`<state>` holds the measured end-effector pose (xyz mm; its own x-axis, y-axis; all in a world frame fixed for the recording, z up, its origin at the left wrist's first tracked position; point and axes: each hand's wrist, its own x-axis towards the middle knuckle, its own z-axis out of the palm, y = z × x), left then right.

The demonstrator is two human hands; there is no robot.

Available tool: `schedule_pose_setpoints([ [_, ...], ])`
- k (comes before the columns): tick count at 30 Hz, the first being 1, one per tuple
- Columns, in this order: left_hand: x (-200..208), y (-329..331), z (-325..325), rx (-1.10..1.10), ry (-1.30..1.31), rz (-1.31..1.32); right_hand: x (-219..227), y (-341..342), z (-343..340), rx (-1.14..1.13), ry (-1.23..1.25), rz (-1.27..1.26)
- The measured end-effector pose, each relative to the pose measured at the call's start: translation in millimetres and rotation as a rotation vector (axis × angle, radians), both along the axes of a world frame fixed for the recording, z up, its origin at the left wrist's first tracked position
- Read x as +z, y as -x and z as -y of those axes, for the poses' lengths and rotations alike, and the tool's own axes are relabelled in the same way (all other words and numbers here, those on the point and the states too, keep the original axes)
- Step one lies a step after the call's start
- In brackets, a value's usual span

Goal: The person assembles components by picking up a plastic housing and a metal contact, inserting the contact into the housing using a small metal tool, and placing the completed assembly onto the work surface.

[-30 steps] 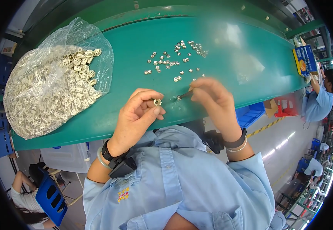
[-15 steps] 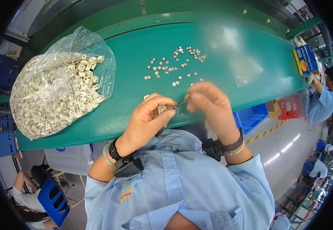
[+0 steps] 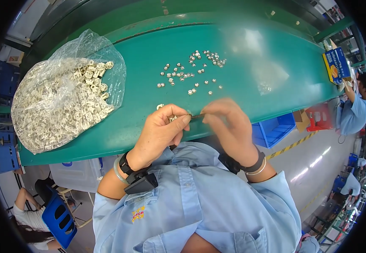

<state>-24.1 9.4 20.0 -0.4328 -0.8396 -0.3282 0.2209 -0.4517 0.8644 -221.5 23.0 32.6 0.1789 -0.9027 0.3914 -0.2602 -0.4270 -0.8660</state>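
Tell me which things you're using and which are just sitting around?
In use:
left hand pinching a small silver part
right hand holding a thin tool
loose silver parts
bag of parts

Lying about:
blue box
blue chair
blue bin

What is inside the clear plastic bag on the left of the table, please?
The bag is heaped with small pale, whitish parts, visible through the plastic and at its open mouth. Anything under the heap is covered.

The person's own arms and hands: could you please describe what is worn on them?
Both hands are bare. The left hand has a black wrist strap with a dark device and a pale bangle; the right hand a black band and thin bracelet. Light blue short sleeves cover the upper arms.
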Motion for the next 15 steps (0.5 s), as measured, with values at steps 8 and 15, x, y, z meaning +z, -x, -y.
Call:
schedule_pose_setpoints([
  [8, 1.6, 1.3, -1.0, -0.002, -0.01, 0.037, 0.6, -4.8, -1.4, -0.005, 0.164, -0.151],
  [15, 1.4, 1.1, -1.9, -0.006, -0.02, 0.042, -5.0, -6.8, 0.5, -0.038, 0.256, -0.194],
])
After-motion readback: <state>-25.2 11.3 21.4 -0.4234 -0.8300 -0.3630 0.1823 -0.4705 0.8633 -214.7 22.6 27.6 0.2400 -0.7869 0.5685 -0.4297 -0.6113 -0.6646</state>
